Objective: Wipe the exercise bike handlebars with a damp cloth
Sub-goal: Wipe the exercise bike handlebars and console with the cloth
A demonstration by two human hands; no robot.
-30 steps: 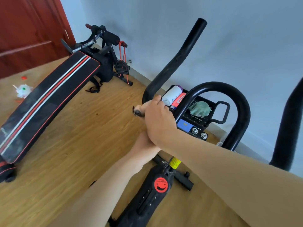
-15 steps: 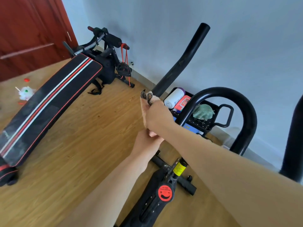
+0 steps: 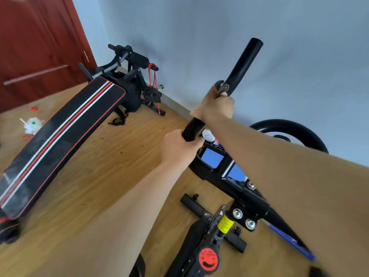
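1. Right hand (image 3: pixel 218 108) grips the cloth (image 3: pixel 202 109) wrapped round the left handlebar (image 3: pixel 243 62), about halfway up; left hand (image 3: pixel 177 148) holds the bare bar just below.
2. Best bet imo: squeeze firmly, slide up to the far tip, twisting so the cloth covers all round.

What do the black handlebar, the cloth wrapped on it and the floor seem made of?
Handlebar: likely foam or rubber over a tube, matte black, dull sheen. Cloth: soft fabric, peach with a speckled black-and-white edge, bunched in folds. Floor: wood or wood-look laminate, with grain, plank seams and slight gloss.
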